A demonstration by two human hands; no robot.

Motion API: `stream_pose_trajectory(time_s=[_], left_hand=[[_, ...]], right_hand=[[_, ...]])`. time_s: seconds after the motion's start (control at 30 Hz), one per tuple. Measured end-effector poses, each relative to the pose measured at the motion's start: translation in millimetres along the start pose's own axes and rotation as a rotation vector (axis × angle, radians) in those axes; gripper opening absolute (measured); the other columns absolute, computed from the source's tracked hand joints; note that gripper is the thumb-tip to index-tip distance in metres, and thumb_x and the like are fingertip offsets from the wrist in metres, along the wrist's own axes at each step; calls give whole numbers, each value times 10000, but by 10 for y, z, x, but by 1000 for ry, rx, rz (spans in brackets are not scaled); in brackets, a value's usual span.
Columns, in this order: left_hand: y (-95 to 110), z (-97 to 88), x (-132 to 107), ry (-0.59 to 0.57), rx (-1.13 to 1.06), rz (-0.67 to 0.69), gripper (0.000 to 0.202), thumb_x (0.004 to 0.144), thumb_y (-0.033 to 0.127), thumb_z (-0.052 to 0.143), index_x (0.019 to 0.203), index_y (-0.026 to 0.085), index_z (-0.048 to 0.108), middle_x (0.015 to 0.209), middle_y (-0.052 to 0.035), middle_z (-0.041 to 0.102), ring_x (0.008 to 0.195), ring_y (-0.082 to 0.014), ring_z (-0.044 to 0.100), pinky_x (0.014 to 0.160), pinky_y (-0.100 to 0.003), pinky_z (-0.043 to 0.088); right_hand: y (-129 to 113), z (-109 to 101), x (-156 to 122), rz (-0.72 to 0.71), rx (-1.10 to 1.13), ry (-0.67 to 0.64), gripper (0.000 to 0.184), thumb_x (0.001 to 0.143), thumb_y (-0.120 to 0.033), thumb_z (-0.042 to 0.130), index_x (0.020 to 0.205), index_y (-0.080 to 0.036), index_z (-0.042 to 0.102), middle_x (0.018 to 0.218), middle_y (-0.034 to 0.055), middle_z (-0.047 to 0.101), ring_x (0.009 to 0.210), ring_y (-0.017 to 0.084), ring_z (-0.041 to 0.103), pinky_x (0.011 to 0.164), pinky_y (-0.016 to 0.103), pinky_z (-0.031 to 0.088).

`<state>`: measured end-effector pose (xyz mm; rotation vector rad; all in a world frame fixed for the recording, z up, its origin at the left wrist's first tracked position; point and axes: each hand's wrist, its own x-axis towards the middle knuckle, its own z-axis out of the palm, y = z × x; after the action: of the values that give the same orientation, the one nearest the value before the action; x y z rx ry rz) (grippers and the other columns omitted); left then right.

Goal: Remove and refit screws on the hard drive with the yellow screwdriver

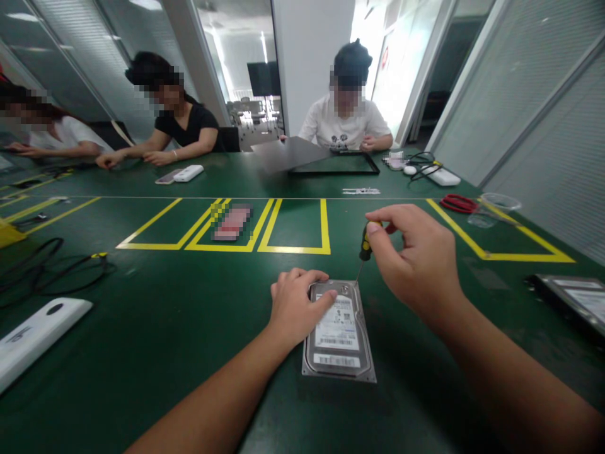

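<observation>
A silver hard disk drive (341,334) with a white label lies flat on the green table (189,328) just in front of me. My left hand (295,306) rests on the drive's left top edge, fingers curled over it. My right hand (416,258) pinches the black and yellow handle of a small screwdriver (364,244). The screwdriver stands nearly upright, with its thin tip at the drive's top right corner.
Yellow tape boxes (293,227) mark the table beyond the drive. A second drive (574,302) lies at the right edge, a white device (33,334) and black cables (47,268) at the left. Red pliers (458,203) and a clear dish sit far right. Three people sit across the table.
</observation>
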<state>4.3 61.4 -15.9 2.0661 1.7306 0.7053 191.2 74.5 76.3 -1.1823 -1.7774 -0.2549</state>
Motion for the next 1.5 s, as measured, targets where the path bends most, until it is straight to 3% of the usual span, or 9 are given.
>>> stream_pose_trajectory(time_s=[0.13,0.33,0.57,1.13,1.33,1.5], left_hand=[[-9,0,-4,11,-5,7,277,827,485,654,1084,388,694,1032,-7,644,1038,-280,534,848,-427,363],[-16,8,4,16,-5,6,274,826,486,659,1077,383,697,1025,-8,648,1030,-277,538,849,-426,364],[-3,2,-3,10,0,6,292,829,484,653,1095,371,694,1047,-20,646,1038,-280,536,861,-431,369],[3,-2,7,0,4,-4,296,829,491,650,1097,374,695,1058,-20,648,1052,-283,536,879,-439,371],[19,-19,3,3,-2,-3,289,828,476,656,1094,371,698,1051,-18,646,1052,-282,538,885,-440,377],[25,-22,3,-4,3,-13,302,827,480,658,1098,356,703,1057,-28,647,1055,-287,538,890,-435,382]], right_hand=[[4,6,-3,-9,-5,9,148,857,-166,568,943,-163,688,887,59,691,786,204,633,733,349,476],[9,12,5,5,-57,1,109,840,-227,651,916,-161,693,874,62,646,814,211,613,711,339,469],[-2,-3,1,-4,-4,7,153,847,-155,545,905,-171,687,884,49,690,755,191,614,661,324,444],[-7,-8,-1,3,-57,19,101,843,-243,626,874,-161,677,859,67,640,758,198,582,662,327,444],[6,-14,-3,15,-44,8,110,825,-174,589,883,-186,681,880,57,668,768,203,595,650,328,444],[4,-4,-7,28,-38,12,101,837,-224,618,890,-183,693,885,65,643,783,200,593,663,333,460]])
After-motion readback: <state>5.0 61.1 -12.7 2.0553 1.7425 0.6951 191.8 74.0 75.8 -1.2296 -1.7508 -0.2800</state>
